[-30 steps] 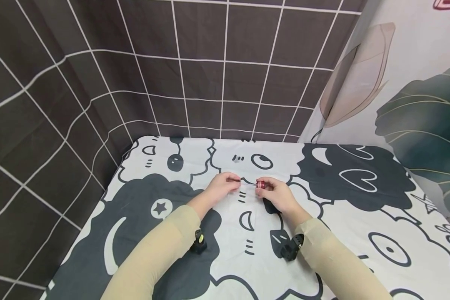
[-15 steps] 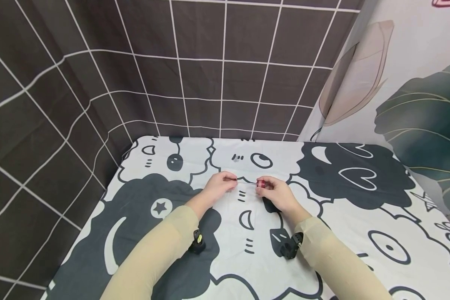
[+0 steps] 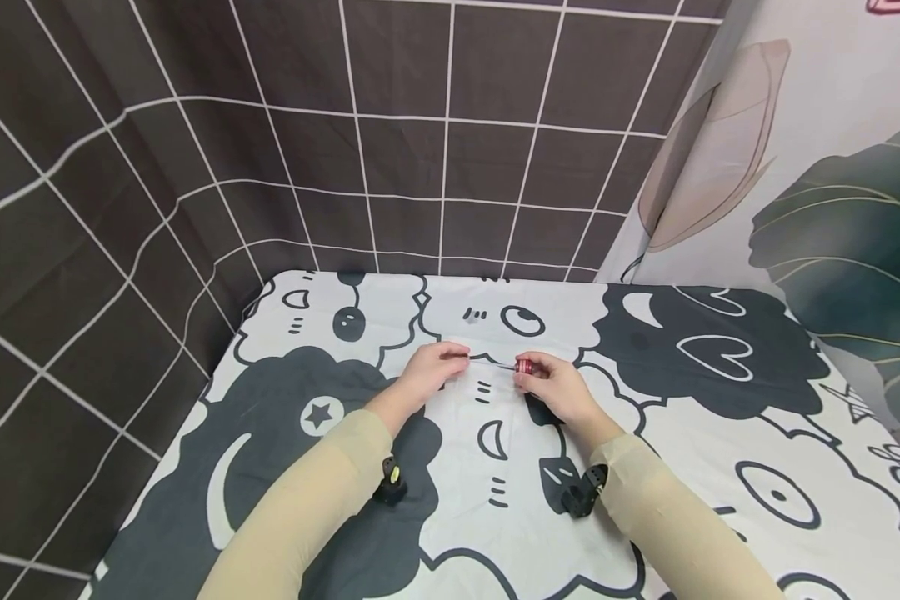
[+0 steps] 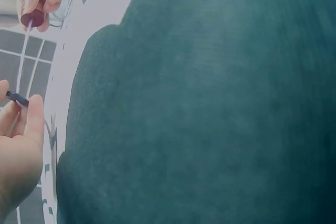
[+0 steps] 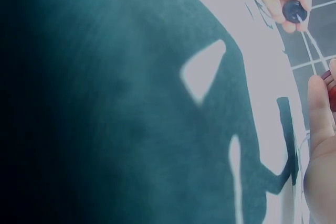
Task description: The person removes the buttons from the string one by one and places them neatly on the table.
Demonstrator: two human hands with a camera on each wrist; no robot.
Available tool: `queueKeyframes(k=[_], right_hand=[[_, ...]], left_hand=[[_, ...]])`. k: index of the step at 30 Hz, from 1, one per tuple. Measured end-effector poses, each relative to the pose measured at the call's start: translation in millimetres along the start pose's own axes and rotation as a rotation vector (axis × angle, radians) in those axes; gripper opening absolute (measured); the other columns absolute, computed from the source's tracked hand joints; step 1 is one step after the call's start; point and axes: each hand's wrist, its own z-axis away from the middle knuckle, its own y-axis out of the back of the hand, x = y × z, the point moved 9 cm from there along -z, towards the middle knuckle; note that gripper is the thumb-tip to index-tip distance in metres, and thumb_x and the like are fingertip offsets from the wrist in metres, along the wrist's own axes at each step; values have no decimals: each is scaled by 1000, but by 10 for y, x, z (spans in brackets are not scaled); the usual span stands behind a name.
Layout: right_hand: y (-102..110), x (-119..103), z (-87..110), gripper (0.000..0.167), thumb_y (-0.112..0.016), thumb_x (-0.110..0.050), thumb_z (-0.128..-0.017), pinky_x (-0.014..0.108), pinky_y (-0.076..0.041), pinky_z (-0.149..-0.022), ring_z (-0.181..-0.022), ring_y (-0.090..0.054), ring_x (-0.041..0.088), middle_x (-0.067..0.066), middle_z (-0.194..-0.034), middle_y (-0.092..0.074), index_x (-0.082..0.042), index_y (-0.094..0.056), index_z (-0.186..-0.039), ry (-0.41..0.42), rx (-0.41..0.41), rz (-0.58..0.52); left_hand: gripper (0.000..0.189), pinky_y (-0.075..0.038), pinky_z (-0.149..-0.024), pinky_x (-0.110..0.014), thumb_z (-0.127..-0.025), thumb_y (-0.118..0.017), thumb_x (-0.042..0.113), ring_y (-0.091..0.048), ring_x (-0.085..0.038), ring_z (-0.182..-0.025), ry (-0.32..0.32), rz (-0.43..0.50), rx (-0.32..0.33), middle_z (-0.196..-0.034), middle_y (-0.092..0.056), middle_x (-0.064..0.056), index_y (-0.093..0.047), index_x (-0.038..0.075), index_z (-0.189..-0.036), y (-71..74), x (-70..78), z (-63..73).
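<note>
My left hand (image 3: 435, 371) pinches a small dark round disc (image 5: 294, 11) between thumb and fingers. Opposite it, my right hand (image 3: 562, 392) grips a short red cylinder (image 3: 524, 367) with pale bands around it. A thin pale cord (image 4: 23, 56) stretches almost straight from the disc to the face of the cylinder. Both hands are close over the patterned cloth, a short distance apart. In the right wrist view the red cylinder is cut off by the frame's edge and partly hidden by the fingers.
A white cloth (image 3: 457, 517) printed with dark cartoon faces covers the work surface. Behind it hangs a dark curtain (image 3: 405, 158) with white grid lines. A leaf-print curtain (image 3: 817, 100) hangs at the right, with a thin dark cable (image 3: 632, 268) near its foot.
My left hand has drawn slightly to the left, and the stretch of cord between the hands is longer. The right hand has barely moved and keeps its grip on the red cylinder.
</note>
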Motion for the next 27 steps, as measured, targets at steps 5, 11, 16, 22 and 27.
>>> queueKeyframes(k=[5,11,16,22,27], right_hand=[[13,20,9,35,-70,-16,-84,21,-47,-63,-70,-63,15,5,-81,-66,0,-62,-115,-4,11,1],[13,12,0,36,-69,-15,-84,21,-48,-64,-70,-63,15,5,-81,-66,1,-61,-115,1,9,-1],[26,-8,-10,35,-69,-14,-84,20,-49,-66,-71,-64,16,6,-81,-66,1,-61,-115,-1,16,-28],[-4,8,1,36,-69,-13,-85,21,-49,-66,-70,-64,16,7,-82,-66,3,-60,-116,0,1,-38],[2,20,9,36,-69,-14,-84,21,-48,-64,-69,-64,15,6,-81,-66,2,-61,-115,1,10,-25]], left_hand=[[30,-50,-84,-29,-90,-60,12,-64,-21,-96,-14,11,13,-110,-64,-12,-61,-2,-116,21,14,-2],[29,-50,-84,-27,-90,-60,12,-63,-20,-97,5,37,14,-107,-63,-11,-61,-3,-115,28,-14,-21],[30,-50,-85,-27,-90,-60,12,-62,-21,-99,16,45,21,-108,-63,-11,-60,-2,-116,46,-3,-22],[29,-49,-85,-28,-90,-61,12,-63,-20,-98,55,76,48,-109,-63,-10,-60,0,-117,86,-87,-14],[30,-49,-86,-30,-90,-61,13,-63,-20,-99,64,71,69,-109,-63,-10,-61,1,-117,133,-105,-32]])
